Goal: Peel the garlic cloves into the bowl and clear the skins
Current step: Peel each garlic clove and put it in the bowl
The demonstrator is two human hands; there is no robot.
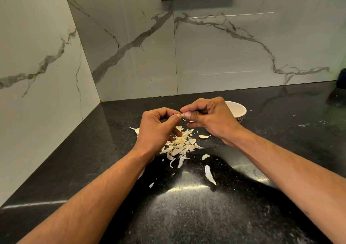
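Papery skins (179, 146) heap on the black counter (187, 215) beneath both hands, so peelings drop there; left hand (159, 129) and right hand (207, 118) pinch one clove (182, 115) beside the bowl (236, 110), seemingly for quick dropping

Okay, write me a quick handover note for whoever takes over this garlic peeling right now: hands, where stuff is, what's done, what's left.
Left hand and right hand together pinch one garlic clove above the counter, mid-peel.
Bowl sits behind the right hand; its contents are hidden.
Pile of skins lies under the hands, with loose skins nearer the camera.
Done: much peeling, judging by the pile.
Left: finish this clove, drop it in the bowl, check the pile for unpeeled cloves, clear the skins.
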